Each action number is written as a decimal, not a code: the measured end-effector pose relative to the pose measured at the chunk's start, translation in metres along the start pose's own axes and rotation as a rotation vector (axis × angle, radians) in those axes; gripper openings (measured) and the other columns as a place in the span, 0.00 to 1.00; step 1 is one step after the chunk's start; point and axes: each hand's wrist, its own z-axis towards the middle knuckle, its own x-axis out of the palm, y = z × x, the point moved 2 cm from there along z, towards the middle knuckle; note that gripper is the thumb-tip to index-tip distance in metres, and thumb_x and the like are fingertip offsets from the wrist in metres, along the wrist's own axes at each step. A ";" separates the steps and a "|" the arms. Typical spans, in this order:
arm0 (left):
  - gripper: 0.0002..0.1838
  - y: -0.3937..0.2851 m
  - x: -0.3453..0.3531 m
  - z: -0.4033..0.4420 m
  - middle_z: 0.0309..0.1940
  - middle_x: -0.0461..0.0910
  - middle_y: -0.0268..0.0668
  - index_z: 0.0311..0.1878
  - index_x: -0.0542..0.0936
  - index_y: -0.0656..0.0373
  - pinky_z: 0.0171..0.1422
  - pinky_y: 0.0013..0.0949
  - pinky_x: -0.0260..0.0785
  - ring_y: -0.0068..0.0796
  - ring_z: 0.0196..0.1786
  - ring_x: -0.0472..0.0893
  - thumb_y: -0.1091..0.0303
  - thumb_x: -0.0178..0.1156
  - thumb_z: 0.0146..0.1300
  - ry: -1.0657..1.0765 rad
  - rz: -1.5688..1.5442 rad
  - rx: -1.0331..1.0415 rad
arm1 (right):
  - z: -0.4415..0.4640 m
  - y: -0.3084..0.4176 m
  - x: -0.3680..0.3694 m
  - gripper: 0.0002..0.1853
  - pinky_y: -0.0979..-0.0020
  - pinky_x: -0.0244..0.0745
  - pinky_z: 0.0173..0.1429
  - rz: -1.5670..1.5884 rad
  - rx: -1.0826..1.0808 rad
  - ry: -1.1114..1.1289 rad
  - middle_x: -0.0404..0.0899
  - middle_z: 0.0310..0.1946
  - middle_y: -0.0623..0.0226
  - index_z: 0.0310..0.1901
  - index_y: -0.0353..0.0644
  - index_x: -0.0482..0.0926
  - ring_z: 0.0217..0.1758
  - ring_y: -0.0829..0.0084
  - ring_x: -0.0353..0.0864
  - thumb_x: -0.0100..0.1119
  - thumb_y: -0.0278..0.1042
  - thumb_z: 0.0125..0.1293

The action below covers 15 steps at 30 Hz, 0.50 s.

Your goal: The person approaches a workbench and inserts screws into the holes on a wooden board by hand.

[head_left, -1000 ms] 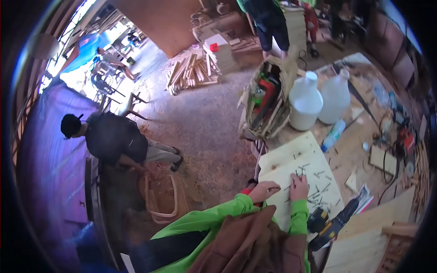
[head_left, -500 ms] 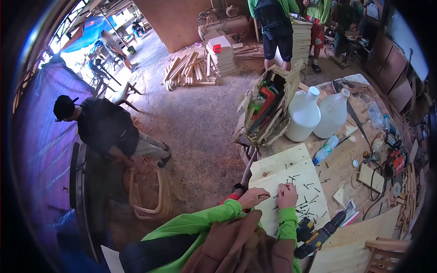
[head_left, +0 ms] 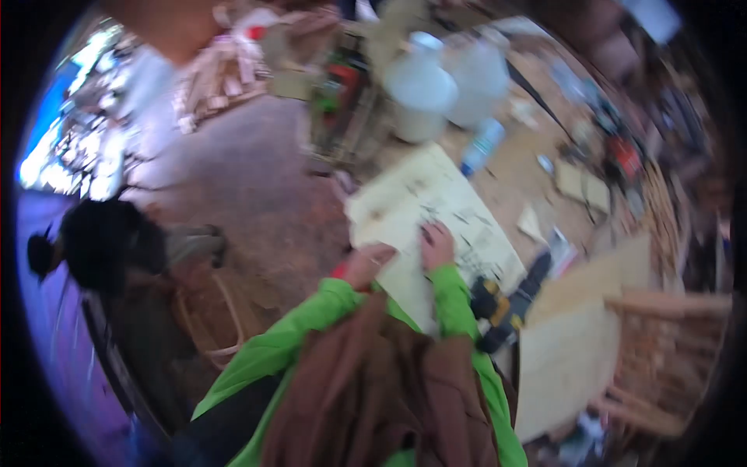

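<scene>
A pale wooden board (head_left: 405,194) lies on the workbench, with several dark screws (head_left: 475,247) scattered over its right half. Over the board's left edge is my left hand (head_left: 369,265), its fingers drawn together; blur hides whether anything is between them. My right hand (head_left: 437,246) rests on the board beside the screws, fingers bent down, and what they may hold is too blurred to tell. A black and yellow cordless drill (head_left: 513,303) lies just right of my right forearm.
Two white jugs (head_left: 422,89) and a small bottle (head_left: 482,146) stand or lie beyond the board. A tool-filled box (head_left: 338,101) sits at the bench's left corner. A person in dark clothes (head_left: 109,241) is at the left. Slatted wood (head_left: 669,350) is at the right.
The view has swung, shifting the bench and board left and up in the frame, and is now blurred. Both hands remain over the board in much the same places.
</scene>
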 end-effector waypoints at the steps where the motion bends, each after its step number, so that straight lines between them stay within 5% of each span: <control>1: 0.09 0.001 0.008 -0.001 0.38 0.85 0.41 0.45 0.85 0.61 0.48 0.33 0.77 0.34 0.39 0.85 0.71 0.65 0.63 -0.040 -0.086 -0.032 | 0.006 0.002 -0.010 0.17 0.57 0.75 0.57 0.197 0.216 0.197 0.80 0.50 0.51 0.50 0.40 0.82 0.51 0.49 0.79 0.65 0.30 0.57; 3: 0.07 0.005 0.010 0.000 0.34 0.86 0.38 0.42 0.85 0.60 0.42 0.30 0.76 0.28 0.34 0.83 0.73 0.68 0.60 -0.051 -0.029 0.037 | 0.010 0.018 -0.025 0.17 0.68 0.79 0.44 0.253 0.259 0.165 0.80 0.43 0.57 0.48 0.38 0.82 0.37 0.64 0.80 0.65 0.24 0.54; 6: 0.06 0.001 0.009 0.001 0.34 0.85 0.38 0.41 0.85 0.60 0.41 0.29 0.76 0.28 0.33 0.83 0.73 0.68 0.60 -0.043 0.031 0.044 | 0.002 0.009 -0.032 0.14 0.71 0.78 0.39 0.257 0.300 0.089 0.77 0.38 0.62 0.45 0.38 0.83 0.31 0.69 0.78 0.65 0.23 0.54; 15: 0.06 0.009 0.012 -0.005 0.37 0.86 0.39 0.41 0.85 0.59 0.43 0.33 0.77 0.33 0.36 0.84 0.71 0.68 0.61 -0.098 0.002 0.063 | 0.016 0.021 -0.012 0.07 0.64 0.75 0.40 0.135 0.159 0.049 0.76 0.35 0.56 0.39 0.36 0.83 0.35 0.58 0.79 0.62 0.24 0.60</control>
